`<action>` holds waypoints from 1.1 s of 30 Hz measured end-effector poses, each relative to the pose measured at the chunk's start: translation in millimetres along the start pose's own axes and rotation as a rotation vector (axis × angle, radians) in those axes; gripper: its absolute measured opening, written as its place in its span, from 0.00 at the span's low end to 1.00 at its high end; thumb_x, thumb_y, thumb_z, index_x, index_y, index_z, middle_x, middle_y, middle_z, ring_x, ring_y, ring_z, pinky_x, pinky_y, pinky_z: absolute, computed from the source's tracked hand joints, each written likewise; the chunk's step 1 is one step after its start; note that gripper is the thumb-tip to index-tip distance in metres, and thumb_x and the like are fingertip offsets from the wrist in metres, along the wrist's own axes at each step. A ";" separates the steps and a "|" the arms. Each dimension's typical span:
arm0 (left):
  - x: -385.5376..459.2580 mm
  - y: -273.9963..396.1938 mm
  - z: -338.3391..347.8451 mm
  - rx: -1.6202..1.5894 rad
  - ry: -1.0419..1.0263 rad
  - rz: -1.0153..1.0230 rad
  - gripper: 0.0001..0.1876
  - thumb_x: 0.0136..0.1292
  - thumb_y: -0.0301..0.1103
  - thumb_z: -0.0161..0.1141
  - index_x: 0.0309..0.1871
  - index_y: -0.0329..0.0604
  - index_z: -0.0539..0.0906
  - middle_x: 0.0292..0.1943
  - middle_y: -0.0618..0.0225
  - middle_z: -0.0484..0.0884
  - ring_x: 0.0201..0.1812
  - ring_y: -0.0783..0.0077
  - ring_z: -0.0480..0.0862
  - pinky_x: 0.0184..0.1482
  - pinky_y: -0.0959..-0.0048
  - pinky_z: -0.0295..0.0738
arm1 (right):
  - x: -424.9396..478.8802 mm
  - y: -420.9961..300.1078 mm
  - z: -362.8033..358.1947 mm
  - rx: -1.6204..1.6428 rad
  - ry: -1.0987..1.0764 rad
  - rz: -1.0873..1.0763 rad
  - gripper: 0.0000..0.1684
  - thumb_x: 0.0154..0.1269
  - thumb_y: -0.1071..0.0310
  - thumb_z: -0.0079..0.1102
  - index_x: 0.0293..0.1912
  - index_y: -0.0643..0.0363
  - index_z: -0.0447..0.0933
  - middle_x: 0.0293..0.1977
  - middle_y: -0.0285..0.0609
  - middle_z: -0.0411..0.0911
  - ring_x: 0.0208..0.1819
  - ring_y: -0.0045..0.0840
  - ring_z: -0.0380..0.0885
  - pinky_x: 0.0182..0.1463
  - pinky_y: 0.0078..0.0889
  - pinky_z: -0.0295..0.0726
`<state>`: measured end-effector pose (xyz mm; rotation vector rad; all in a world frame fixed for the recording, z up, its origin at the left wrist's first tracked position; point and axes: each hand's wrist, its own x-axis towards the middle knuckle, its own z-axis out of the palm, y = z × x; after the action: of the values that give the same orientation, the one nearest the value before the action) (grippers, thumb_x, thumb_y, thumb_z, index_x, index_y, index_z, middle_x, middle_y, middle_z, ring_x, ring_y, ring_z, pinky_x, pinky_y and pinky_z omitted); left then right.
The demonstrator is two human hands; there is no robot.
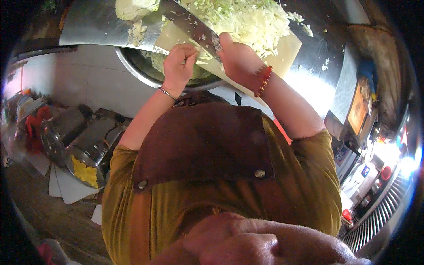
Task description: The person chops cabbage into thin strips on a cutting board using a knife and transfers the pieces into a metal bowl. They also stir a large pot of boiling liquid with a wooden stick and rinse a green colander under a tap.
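Note:
My right hand (243,59), with a red beaded bracelet at the wrist, grips a broad cleaver (195,28). Shreds of cabbage stick to its blade, which slants up and left over a pale cutting board (285,56). My left hand (180,63) is curled at the board's near left edge, thumb and fingers close together. Its fingertips are by pale cabbage strips (204,54); whether they pinch any is unclear. A heap of shredded cabbage (245,20) covers the board's far part. Below my left hand, a metal basin (132,71) holds more cabbage, partly hidden.
A larger piece of cabbage (137,8) and scraps (137,33) lie on the steel counter (89,26) at the far left. Metal pots (92,142) stand low on the left beside white panels (71,185). A slatted metal rack (381,212) curves along the right.

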<state>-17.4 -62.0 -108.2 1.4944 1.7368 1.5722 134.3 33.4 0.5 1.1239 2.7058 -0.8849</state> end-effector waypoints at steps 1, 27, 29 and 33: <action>-0.4 1.1 0.1 -0.005 0.007 -0.011 0.05 0.54 0.20 0.63 0.34 0.36 0.80 0.38 0.59 0.81 0.35 0.68 0.82 0.38 0.75 0.76 | -6.4 -6.0 -7.9 -0.009 -0.009 0.002 0.12 0.63 0.71 0.50 0.41 0.63 0.58 0.23 0.59 0.75 0.29 0.56 0.75 0.32 0.54 0.72; 3.0 -4.9 -0.7 -0.047 -0.019 -0.019 0.05 0.52 0.20 0.63 0.32 0.35 0.80 0.35 0.59 0.80 0.34 0.68 0.81 0.36 0.77 0.75 | -16.7 -10.4 -17.0 0.019 -0.127 -0.027 0.10 0.61 0.75 0.41 0.43 0.62 0.59 0.26 0.60 0.75 0.33 0.58 0.75 0.34 0.53 0.73; 2.9 -4.1 -1.0 -0.043 -0.013 -0.011 0.05 0.52 0.19 0.63 0.33 0.35 0.80 0.35 0.59 0.80 0.35 0.67 0.81 0.36 0.77 0.75 | -11.3 -9.3 -8.2 0.020 -0.110 -0.039 0.10 0.60 0.76 0.41 0.43 0.62 0.58 0.25 0.61 0.75 0.33 0.58 0.76 0.34 0.55 0.72; 3.9 0.0 -1.9 -0.006 -0.010 0.029 0.06 0.52 0.19 0.63 0.34 0.35 0.80 0.36 0.59 0.80 0.35 0.68 0.80 0.37 0.77 0.75 | 3.1 -9.0 11.8 0.009 -0.042 -0.007 0.10 0.61 0.75 0.44 0.42 0.63 0.58 0.24 0.60 0.75 0.31 0.57 0.76 0.32 0.54 0.72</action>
<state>-20.4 -59.5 -106.1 1.5292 1.7111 1.5798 124.3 23.9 -5.9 1.0857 2.6770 -0.9112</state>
